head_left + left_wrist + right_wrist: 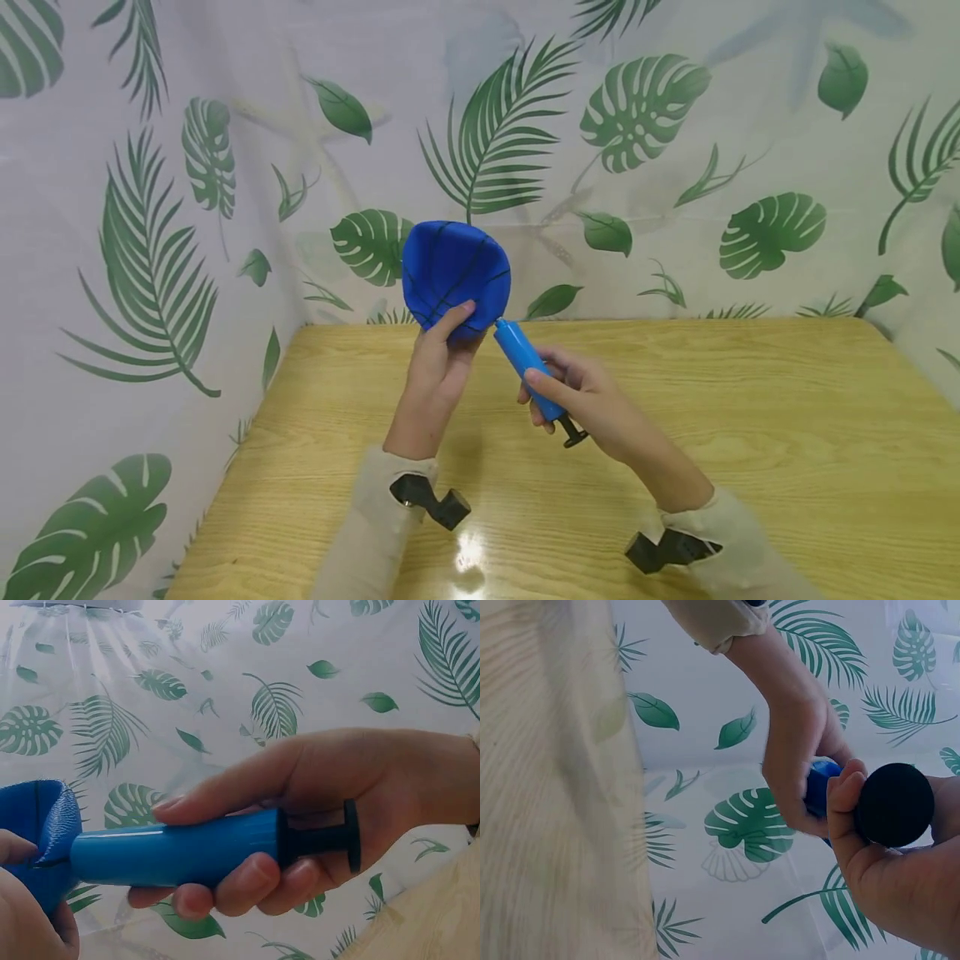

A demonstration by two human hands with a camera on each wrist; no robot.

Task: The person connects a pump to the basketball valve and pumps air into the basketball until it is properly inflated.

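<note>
A limp, deflated blue ball [453, 267] with black seam lines is held up above the table by my left hand [447, 358], thumb on its near face. My right hand [577, 392] grips a light blue hand pump [525, 362] around its barrel. The pump's tip end meets the lower right edge of the ball in the head view. Its black handle [322, 838] stands out a little from the barrel's rear. In the right wrist view the round black handle end [895, 805] faces the camera and hides most of the pump.
A wood-grain table [750, 442] lies below both hands. White curtains [525, 167] printed with green leaves close off the back and the sides. Each sleeve carries a black wrist camera mount, one on the left [431, 500] and one on the right [671, 550].
</note>
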